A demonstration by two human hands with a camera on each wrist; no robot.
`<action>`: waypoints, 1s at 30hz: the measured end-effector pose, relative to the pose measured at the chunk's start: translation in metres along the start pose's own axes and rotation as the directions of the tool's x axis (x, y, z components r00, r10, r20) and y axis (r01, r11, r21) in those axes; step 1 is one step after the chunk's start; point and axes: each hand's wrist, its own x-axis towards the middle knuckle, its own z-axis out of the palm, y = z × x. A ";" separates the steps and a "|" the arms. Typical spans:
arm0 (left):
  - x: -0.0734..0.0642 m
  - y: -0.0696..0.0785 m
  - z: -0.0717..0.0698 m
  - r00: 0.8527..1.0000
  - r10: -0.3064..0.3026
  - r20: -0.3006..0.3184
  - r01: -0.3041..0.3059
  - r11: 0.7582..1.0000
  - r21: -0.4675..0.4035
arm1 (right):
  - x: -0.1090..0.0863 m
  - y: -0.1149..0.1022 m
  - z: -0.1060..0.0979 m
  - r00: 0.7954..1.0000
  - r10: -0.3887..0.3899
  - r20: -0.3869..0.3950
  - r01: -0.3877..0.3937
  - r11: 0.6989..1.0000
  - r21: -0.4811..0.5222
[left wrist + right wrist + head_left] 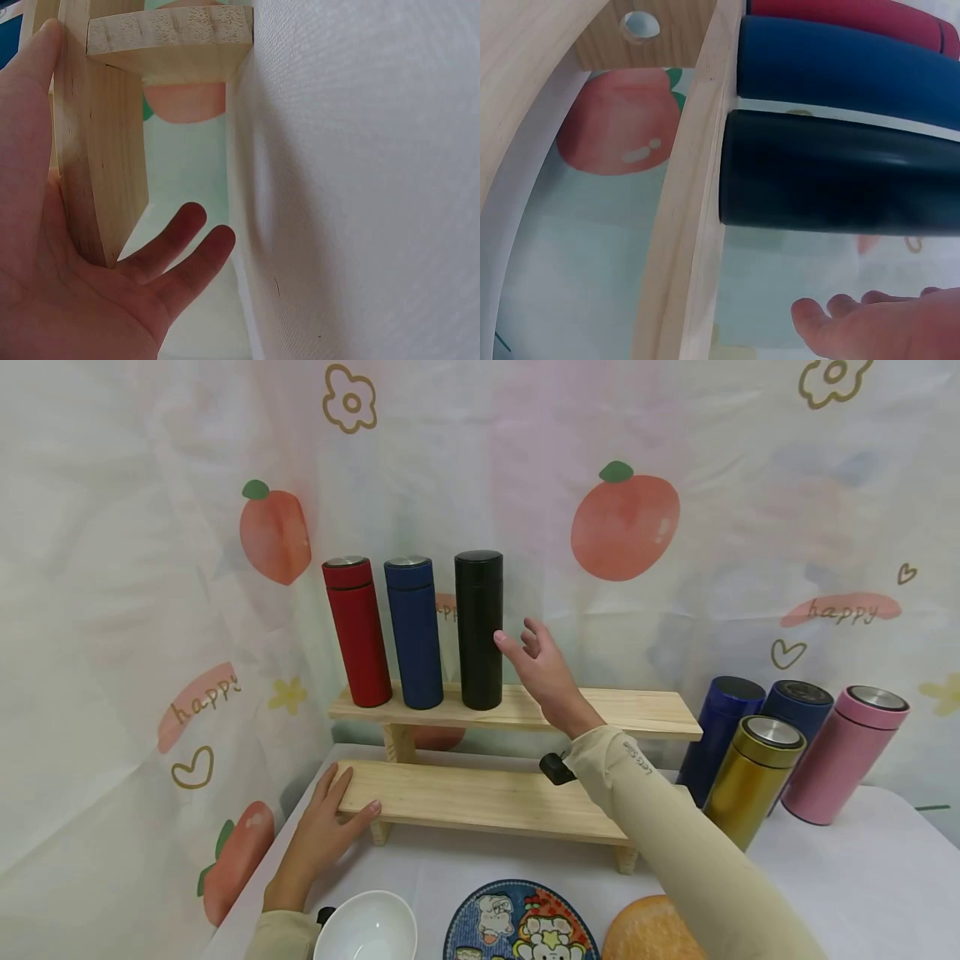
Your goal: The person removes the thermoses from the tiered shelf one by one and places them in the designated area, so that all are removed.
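Note:
Three tall thermos bottles stand on the upper shelf (600,706) of a wooden two-tier rack: a red thermos (358,643), a blue thermos (415,639) and a black thermos (480,635). Just right of the black one is my right hand (547,677), empty, its fingers loosely bent. The head view has the thumb overlapping the bottle's edge; in the right wrist view a gap separates the visible fingers (810,319) from it. My left hand (322,831) rests against the left end of the lower shelf (480,793). Its thumb lies along the front edge, and two fingers (191,277) extend clear of the wood.
At the right, a bright blue thermos (723,718), a dark blue one (798,706), a gold one (753,777) and a pink one (847,756) stand on the white table. In front are a white bowl (367,927), a patterned round mat (517,922) and a brown round object (652,931).

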 end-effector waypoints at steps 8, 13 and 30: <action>0.000 0.000 0.001 1.000 0.004 -0.003 -0.004 1.000 0.002 | 0.004 0.002 0.016 1.000 0.027 0.003 -0.027 1.000 0.001; -0.001 0.001 0.001 1.000 -0.002 -0.003 0.002 1.000 0.006 | 0.006 0.004 0.028 1.000 0.018 0.021 -0.019 0.998 0.057; -0.001 0.002 0.000 1.000 -0.007 -0.004 0.007 1.000 0.009 | 0.016 0.008 0.036 1.000 0.001 -0.029 -0.001 1.000 -0.012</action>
